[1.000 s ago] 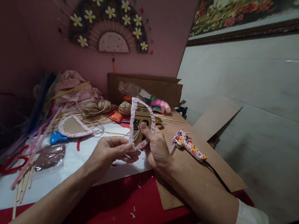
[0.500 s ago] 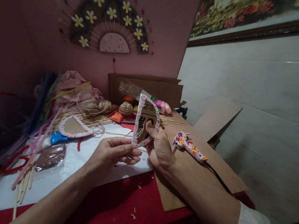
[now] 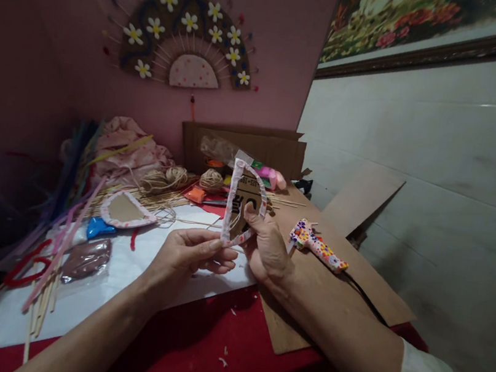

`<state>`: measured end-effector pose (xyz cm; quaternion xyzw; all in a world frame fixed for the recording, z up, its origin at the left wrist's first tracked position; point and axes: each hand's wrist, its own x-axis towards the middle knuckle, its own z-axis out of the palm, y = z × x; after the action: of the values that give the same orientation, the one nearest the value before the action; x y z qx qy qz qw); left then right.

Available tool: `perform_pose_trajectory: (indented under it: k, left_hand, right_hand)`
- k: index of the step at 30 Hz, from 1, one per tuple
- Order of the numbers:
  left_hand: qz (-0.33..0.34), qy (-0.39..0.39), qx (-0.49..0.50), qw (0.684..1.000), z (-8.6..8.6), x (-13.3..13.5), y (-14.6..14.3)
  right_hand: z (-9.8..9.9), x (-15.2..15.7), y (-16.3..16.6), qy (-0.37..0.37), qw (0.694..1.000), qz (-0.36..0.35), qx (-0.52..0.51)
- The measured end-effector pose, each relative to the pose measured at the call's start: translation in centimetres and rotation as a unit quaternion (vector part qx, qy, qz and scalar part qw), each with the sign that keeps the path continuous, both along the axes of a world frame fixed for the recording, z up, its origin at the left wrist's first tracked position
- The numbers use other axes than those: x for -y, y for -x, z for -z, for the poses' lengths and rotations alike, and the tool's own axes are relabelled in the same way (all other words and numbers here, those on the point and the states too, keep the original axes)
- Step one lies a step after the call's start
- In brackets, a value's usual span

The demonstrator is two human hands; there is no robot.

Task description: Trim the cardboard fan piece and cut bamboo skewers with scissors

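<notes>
Both my hands hold up a half-round cardboard piece [image 3: 246,197] edged with pink dotted fabric, its printed brown side facing me. My left hand [image 3: 188,258] pinches its lower corner between thumb and fingers. My right hand [image 3: 266,248] grips its right rim, thumb on the cardboard face. A second fabric-edged cardboard half-round [image 3: 126,209] lies on the white sheet [image 3: 123,273] to the left. A flower-patterned glue gun [image 3: 319,246] rests on the brown cardboard [image 3: 337,274] just right of my right hand.
Twine balls [image 3: 210,178], thin sticks [image 3: 157,200], pink cloth [image 3: 130,146], pipe cleaners [image 3: 60,226] and a brown packet [image 3: 85,258] crowd the back and left. An open cardboard box [image 3: 276,150] stands behind. A flowered fan decoration [image 3: 186,40] hangs on the pink wall.
The held piece has turned, from facing me broadly to a narrower, more upright angle. My hands stay at about the same spot.
</notes>
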<state>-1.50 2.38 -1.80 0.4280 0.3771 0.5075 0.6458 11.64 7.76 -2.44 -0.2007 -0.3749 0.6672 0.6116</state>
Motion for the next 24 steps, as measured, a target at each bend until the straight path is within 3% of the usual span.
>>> perform_pose_trajectory:
  k: [24]
  left_hand:
    - [-0.004, 0.014, 0.010, 1.000, -0.02, 0.04, -0.02]
  right_hand:
    - [-0.30, 0.51, 0.08, -0.006, 0.999, -0.008, -0.035]
